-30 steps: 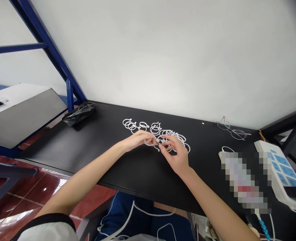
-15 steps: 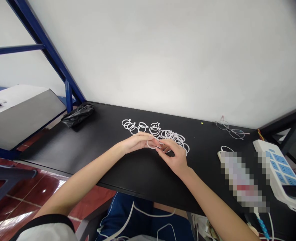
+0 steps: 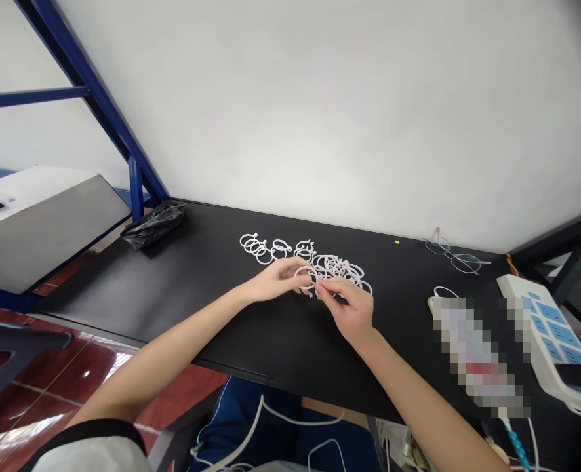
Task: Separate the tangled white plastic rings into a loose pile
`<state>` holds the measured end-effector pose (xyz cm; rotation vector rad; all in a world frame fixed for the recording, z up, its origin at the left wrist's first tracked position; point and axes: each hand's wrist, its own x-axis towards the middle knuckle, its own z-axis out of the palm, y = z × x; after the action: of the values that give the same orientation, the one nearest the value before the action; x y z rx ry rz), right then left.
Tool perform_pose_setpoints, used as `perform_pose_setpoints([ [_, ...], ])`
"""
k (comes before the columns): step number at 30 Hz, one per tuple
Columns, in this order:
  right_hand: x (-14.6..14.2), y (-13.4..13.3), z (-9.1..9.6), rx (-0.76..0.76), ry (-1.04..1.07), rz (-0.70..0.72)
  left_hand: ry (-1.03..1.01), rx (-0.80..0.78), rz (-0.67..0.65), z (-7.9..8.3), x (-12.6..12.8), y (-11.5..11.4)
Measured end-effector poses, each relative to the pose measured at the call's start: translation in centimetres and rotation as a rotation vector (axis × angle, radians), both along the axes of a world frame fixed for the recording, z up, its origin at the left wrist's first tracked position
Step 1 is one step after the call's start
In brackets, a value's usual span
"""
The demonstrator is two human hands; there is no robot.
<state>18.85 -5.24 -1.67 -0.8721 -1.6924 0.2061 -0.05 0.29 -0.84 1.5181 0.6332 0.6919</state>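
A thin white ring (image 3: 299, 269) with a small clasp is held up between both hands above the black table (image 3: 271, 347). My left hand (image 3: 280, 278) is closed on the ring's left side, thumb in front. At its right side, my right hand (image 3: 350, 305) pinches the ring near the clasp with thumb and fingertips. Just behind the hands lies a pile of white rings (image 3: 342, 265), partly covered by them. Farther left, several more white rings (image 3: 254, 244) overlap on the table.
A crumpled black plastic bag (image 3: 153, 226) lies at the table's left end. On the right are eyeglasses (image 3: 450, 254), a blurred-out phone-like object (image 3: 477, 354) with a cable, and a white power strip (image 3: 549, 334). A pale wall (image 3: 330, 118) rises behind the table.
The held ring has been turned up and now shows more fully. My left thumb has come forward over it, and my right fingers have closed into a pinch at its right side.
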Motion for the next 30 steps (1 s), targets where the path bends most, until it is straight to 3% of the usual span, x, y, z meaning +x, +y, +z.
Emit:
perform_pose_setpoints([
  [4, 0.2, -0.1, 0.0, -0.066, 0.013, 0.057, 0.123, 0.306, 0.045, 0.1, 0.2, -0.8],
  [11, 0.0, -0.3, -0.2, -0.230, 0.055, 0.184, 0.207, 0.440, 0.064, -0.1, 0.2, -1.1],
  [23, 0.4, -0.4, -0.8, -0.333, -0.205, 0.231, 0.264, 0.443, 0.065, 0.2, 0.2, -1.2],
  [30, 0.1, -0.3, -1.1, -0.373, -0.166, 0.256, 0.092, 0.322, 0.040, -0.3, 0.7, -1.6],
])
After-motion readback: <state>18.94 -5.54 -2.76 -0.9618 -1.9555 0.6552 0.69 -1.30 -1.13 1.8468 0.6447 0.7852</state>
